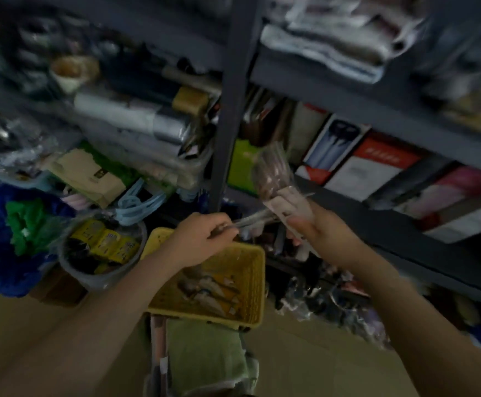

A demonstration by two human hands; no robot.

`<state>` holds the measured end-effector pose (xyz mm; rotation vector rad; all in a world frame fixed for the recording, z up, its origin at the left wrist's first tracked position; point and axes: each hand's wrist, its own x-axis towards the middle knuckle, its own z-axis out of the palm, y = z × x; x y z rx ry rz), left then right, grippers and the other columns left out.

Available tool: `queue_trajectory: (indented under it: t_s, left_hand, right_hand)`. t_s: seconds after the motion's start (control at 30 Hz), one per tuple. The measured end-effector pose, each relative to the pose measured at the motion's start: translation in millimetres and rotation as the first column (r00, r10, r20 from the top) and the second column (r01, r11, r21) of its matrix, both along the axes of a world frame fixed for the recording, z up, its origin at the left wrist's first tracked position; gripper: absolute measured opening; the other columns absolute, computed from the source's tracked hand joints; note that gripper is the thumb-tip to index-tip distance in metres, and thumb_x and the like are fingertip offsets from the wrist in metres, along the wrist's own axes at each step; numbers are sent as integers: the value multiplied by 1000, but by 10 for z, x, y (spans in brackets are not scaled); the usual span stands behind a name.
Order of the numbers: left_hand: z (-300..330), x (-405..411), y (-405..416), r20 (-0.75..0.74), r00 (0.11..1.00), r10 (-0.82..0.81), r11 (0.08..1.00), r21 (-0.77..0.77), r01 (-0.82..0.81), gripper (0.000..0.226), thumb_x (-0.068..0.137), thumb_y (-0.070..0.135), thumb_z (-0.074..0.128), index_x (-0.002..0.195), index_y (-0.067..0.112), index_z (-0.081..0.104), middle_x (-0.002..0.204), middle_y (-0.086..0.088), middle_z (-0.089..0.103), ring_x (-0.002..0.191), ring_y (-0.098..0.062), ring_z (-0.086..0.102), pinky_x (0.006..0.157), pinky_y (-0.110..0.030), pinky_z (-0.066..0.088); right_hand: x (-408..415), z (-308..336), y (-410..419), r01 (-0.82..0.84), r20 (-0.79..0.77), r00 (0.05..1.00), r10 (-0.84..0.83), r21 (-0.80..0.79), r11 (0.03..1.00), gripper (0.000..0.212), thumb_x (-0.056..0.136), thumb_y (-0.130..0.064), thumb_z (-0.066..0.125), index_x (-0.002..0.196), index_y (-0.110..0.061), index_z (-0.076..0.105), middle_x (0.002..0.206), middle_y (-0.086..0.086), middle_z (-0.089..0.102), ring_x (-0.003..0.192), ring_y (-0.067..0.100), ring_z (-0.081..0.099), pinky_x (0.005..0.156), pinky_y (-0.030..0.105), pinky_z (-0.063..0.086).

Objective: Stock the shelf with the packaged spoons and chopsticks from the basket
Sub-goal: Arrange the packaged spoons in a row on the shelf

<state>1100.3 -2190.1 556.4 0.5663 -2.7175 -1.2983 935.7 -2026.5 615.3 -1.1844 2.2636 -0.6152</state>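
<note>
The left hand (204, 236) is seen just below the centre of the view, curled closed on the thin end of a slim clear package (250, 220) that points toward 3 o'clock; whether spoons or chopsticks are inside cannot be told through the blur. The right hand (316, 227) is held just beside it at 3 o'clock, its fingers wrapped around the lower end of a packaged spoon bundle (273, 173), which is tilted upward toward 11 o'clock so that its clear-wrapped top is raised in front of the shelf (376, 202). The two packages are close together between the hands; whether they touch cannot be told.

Directly below the left hand, at 6 o'clock, a yellow basket (257, 270) is placed, and several more packaged utensils (210, 290) are lying loose on its bottom. Under the basket, a folded green cloth (204, 351) is visible.

At 9 o'clock from the basket, a round clear tub (101, 279) is standing, filled with yellow packets (110, 245). Further toward 9 o'clock, a blue and green fluffy item (13, 230) is seen. The dark upright post (230, 110) of the shelf rises toward 12 o'clock, and boxed goods (362, 164) are lined up on the shelf at 2 o'clock from the hands. The whole view is smeared by motion blur.
</note>
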Motion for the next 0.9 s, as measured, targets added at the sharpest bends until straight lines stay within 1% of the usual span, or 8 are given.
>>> queue_trajectory:
  t_s: [0.13,0.3,0.43,0.53,0.67,0.77,0.83,0.9]
  left_hand:
    - [669,-362,189,-232,973,10,995,98,13,28,92,23,53,71,4,51,55,-1,39,51,-9,41,49,-18,28]
    - [1375,-877,468,-427,901,71,960,275,55,11,92,15,50,84,14,57,52,8,41,47,-8,36,47,-20,28]
    - [1878,-1420,669,-379,913,150,900,435,33,29,88,5,48,112,21,51,65,6,52,44,-5,41,48,-22,31]
    - [2141,-1870,764,-333,928,167,896,444,-2,35,87,11,54,121,20,49,83,1,58,63,-11,53,57,-25,39]
    - [2232,-2439,814,-330,926,186,918,394,-44,46,88,18,59,132,19,44,106,-1,61,89,-11,57,66,-16,40]
    - [2212,-2777,887,-317,935,157,954,292,-61,53,91,14,54,140,13,33,109,-1,56,89,-11,55,65,-17,41]
    - [2190,-2971,928,-320,939,125,982,175,-71,53,91,10,51,141,12,31,110,2,54,99,-13,54,76,-24,44]
    - [2148,-3161,959,-286,955,76,997,17,-74,49,91,12,48,139,13,35,122,-2,56,116,-21,53,94,-31,42]
  right_hand:
    - [-132,805,257,262,196,958,-211,-287,921,24,95,-28,45,84,-12,59,57,-4,63,52,5,58,54,20,46]
    - [-548,1519,561,559,389,822,-416,-406,723,22,91,-36,53,85,-16,61,62,4,66,49,16,62,48,27,51]
    - [-1186,1808,667,645,340,764,-548,-384,661,24,94,-31,51,89,-8,58,72,11,62,52,18,60,42,19,47]
    - [-1765,1759,658,657,190,749,-635,-337,674,38,91,-34,54,105,1,57,89,18,59,70,27,59,61,29,45]
    - [-2276,1613,569,630,41,768,-639,-228,742,38,84,-39,57,95,-3,55,75,14,52,66,26,49,62,31,38]
    - [-2455,1522,515,569,-74,806,-588,-182,802,41,88,-44,49,96,-4,54,91,18,56,91,34,58,73,37,43]
    - [-2503,1474,502,510,-128,838,-530,-157,846,40,92,-45,41,97,-6,51,103,22,58,100,36,55,83,41,43]
    - [-2526,1408,533,450,-194,865,-463,-112,886,48,95,-45,35,118,-5,49,130,24,48,121,38,45,98,42,38]
